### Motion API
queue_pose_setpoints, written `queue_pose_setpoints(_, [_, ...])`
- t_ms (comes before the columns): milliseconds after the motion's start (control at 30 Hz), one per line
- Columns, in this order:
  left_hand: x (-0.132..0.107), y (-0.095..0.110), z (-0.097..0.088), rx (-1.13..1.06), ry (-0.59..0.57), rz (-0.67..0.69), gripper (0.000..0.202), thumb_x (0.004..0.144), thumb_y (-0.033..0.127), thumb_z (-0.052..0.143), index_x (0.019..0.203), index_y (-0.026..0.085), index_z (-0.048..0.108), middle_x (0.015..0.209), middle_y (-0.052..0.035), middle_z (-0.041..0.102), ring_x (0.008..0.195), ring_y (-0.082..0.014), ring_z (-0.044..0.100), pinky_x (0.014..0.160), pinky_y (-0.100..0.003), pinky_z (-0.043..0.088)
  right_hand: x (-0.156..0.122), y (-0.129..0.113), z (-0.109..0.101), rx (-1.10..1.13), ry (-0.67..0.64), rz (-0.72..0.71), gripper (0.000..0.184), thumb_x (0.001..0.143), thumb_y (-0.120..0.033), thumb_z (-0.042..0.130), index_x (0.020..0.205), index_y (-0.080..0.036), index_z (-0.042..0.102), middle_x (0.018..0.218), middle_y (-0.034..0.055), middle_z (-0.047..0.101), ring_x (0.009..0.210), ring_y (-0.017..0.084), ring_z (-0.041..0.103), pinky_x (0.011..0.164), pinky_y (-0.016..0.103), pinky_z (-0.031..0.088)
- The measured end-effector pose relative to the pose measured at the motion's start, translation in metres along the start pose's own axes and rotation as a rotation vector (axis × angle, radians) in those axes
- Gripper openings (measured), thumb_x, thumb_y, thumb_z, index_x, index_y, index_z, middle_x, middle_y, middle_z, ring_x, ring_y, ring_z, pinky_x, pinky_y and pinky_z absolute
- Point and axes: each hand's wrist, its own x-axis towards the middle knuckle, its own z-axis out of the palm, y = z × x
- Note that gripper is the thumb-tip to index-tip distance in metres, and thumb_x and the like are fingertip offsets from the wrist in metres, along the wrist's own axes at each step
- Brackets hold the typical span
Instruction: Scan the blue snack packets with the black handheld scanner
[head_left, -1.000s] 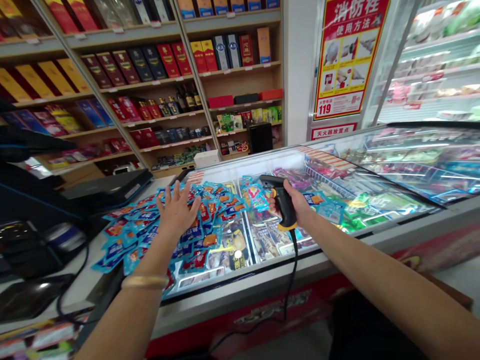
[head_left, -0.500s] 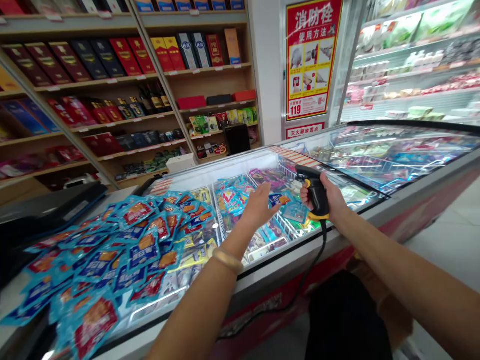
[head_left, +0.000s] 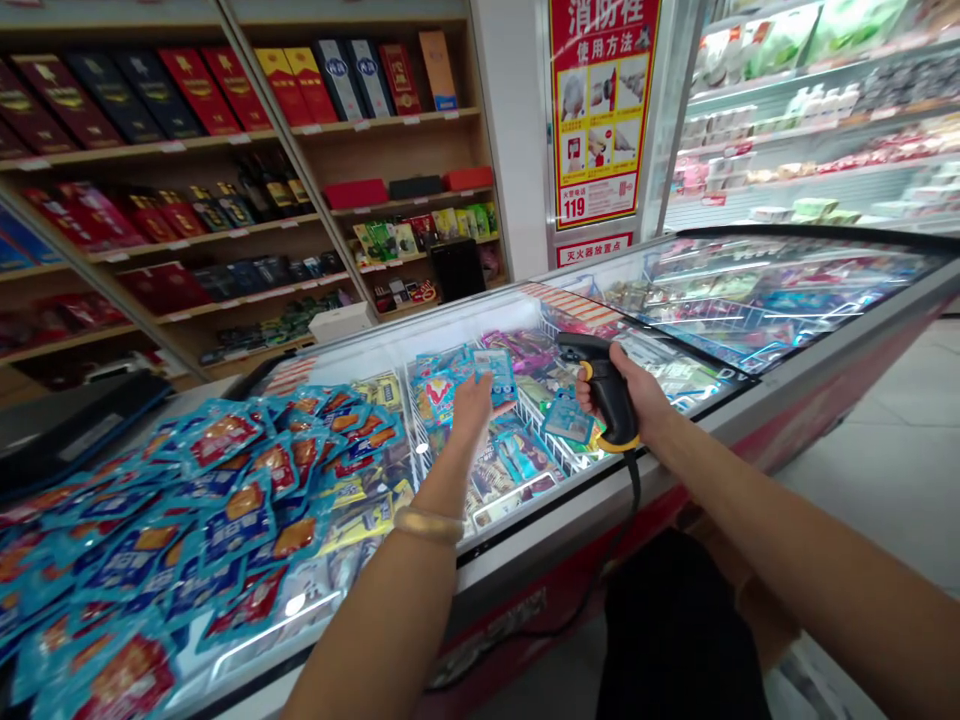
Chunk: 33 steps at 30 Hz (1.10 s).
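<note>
My left hand [head_left: 471, 405] is raised over the glass freezer lid [head_left: 525, 500], pinching a small blue snack packet [head_left: 495, 373] by its lower edge. A gold bangle sits on that wrist. My right hand [head_left: 637, 395] is wrapped round the grip of a black and yellow barcode scanner [head_left: 604, 392], whose head points left toward the packet. Another blue packet [head_left: 568, 420] lies on the glass just under the scanner. A large heap of blue and red snack packets [head_left: 187, 510] covers the lid to my left.
The chest freezer [head_left: 750, 300] stretches to the right, full of frozen goods under glass. Wooden shelves [head_left: 225, 220] with boxed bottles stand behind it. A red fire-hydrant poster [head_left: 600, 110] hangs on a pillar. A dark device [head_left: 67, 425] sits at far left.
My left hand left the heap, moved right and now holds up one blue packet beside the scanner. The view has swung to the right; the scanner hand has stayed in place over the freezer.
</note>
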Motion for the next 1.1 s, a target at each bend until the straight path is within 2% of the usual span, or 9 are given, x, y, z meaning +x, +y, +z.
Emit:
queue_pose_setpoints(100, [0.002, 0.003, 0.000, -0.217, -0.028, -0.155, 0.011, 0.085, 0.027, 0.053, 0.082, 0.016, 0.055, 0.070, 0.0013, 0.059, 0.065, -0.0119, 0.061, 0.078, -0.041, 0.058, -0.002, 0.002, -0.001, -0.069, -0.059, 0.049, 0.045, 0.091, -0.058, 0.045, 0.082, -0.016, 0.059, 0.064, 0.0055, 0.057, 0.056, 0.015, 0.054, 0.055, 0.025, 0.049])
queue_pose_setpoints(233, [0.001, 0.003, 0.000, -0.227, -0.049, -0.115, 0.014, 0.085, 0.031, 0.054, 0.084, 0.017, 0.053, 0.074, 0.0008, 0.059, 0.067, -0.0118, 0.062, 0.078, -0.041, 0.058, -0.003, 0.006, 0.000, -0.145, -0.105, 0.097, 0.044, 0.089, -0.057, 0.048, 0.083, -0.015, 0.059, 0.065, 0.0055, 0.057, 0.057, 0.015, 0.053, 0.057, 0.026, 0.048])
queue_pose_setpoints(300, [0.000, 0.001, 0.000, -0.096, -0.099, -0.036, 0.016, 0.087, 0.033, 0.051, 0.082, 0.018, 0.054, 0.071, 0.0012, 0.057, 0.068, -0.0127, 0.061, 0.077, -0.039, 0.058, -0.005, 0.006, 0.001, -0.172, -0.126, 0.096, 0.044, 0.089, -0.057, 0.049, 0.083, -0.015, 0.059, 0.065, 0.0053, 0.057, 0.057, 0.015, 0.052, 0.056, 0.026, 0.047])
queue_pose_setpoints(400, [-0.002, -0.002, 0.000, 0.277, -0.156, 0.167, 0.020, 0.089, 0.030, 0.044, 0.080, 0.017, 0.057, 0.068, -0.0004, 0.057, 0.072, -0.0161, 0.061, 0.079, -0.038, 0.056, -0.006, 0.007, 0.002, -0.190, -0.142, 0.088, 0.045, 0.088, -0.058, 0.049, 0.083, -0.015, 0.059, 0.065, 0.0049, 0.056, 0.057, 0.014, 0.052, 0.056, 0.025, 0.046])
queue_pose_setpoints(567, [-0.007, 0.000, 0.001, 0.843, -0.177, 0.450, 0.029, 0.092, 0.027, 0.038, 0.101, 0.016, 0.064, 0.093, -0.0096, 0.069, 0.095, -0.0240, 0.064, 0.089, -0.037, 0.048, -0.007, 0.008, 0.004, -0.169, -0.148, 0.088, 0.045, 0.090, -0.058, 0.047, 0.083, -0.015, 0.058, 0.063, 0.0042, 0.054, 0.056, 0.014, 0.051, 0.054, 0.024, 0.045])
queue_pose_setpoints(733, [-0.010, -0.002, 0.003, 0.958, -0.218, 0.471, 0.040, 0.094, 0.028, 0.034, 0.122, 0.014, 0.059, 0.111, -0.0133, 0.069, 0.103, -0.0245, 0.064, 0.092, -0.036, 0.046, -0.004, 0.007, 0.003, -0.155, -0.158, 0.090, 0.044, 0.091, -0.057, 0.046, 0.082, -0.015, 0.058, 0.064, 0.0040, 0.054, 0.057, 0.014, 0.051, 0.055, 0.024, 0.047])
queue_pose_setpoints(867, [-0.012, 0.003, 0.003, 0.929, -0.168, 0.467, 0.042, 0.095, 0.026, 0.033, 0.129, 0.015, 0.055, 0.114, -0.0127, 0.069, 0.106, -0.0253, 0.064, 0.094, -0.037, 0.046, -0.004, 0.005, 0.002, -0.149, -0.132, 0.031, 0.045, 0.087, -0.061, 0.049, 0.082, -0.017, 0.058, 0.066, 0.0040, 0.054, 0.060, 0.015, 0.053, 0.057, 0.026, 0.049])
queue_pose_setpoints(967, [-0.011, 0.018, -0.013, 0.863, -0.093, 0.546, 0.045, 0.096, 0.026, 0.031, 0.136, 0.014, 0.049, 0.117, -0.0129, 0.067, 0.103, -0.0248, 0.064, 0.092, -0.037, 0.048, -0.004, 0.008, 0.009, -0.117, -0.132, 0.005, 0.046, 0.084, -0.063, 0.052, 0.081, -0.017, 0.057, 0.066, 0.0034, 0.053, 0.060, 0.015, 0.053, 0.057, 0.025, 0.050])
queue_pose_setpoints(1100, [-0.004, 0.049, -0.073, 0.932, 0.050, 0.705, 0.048, 0.096, 0.026, 0.028, 0.139, 0.013, 0.044, 0.118, -0.0143, 0.065, 0.106, -0.0243, 0.062, 0.095, -0.038, 0.046, 0.002, 0.028, 0.035, -0.032, -0.164, 0.052, 0.046, 0.085, -0.063, 0.052, 0.082, -0.017, 0.057, 0.066, 0.0030, 0.053, 0.060, 0.014, 0.053, 0.055, 0.024, 0.050])
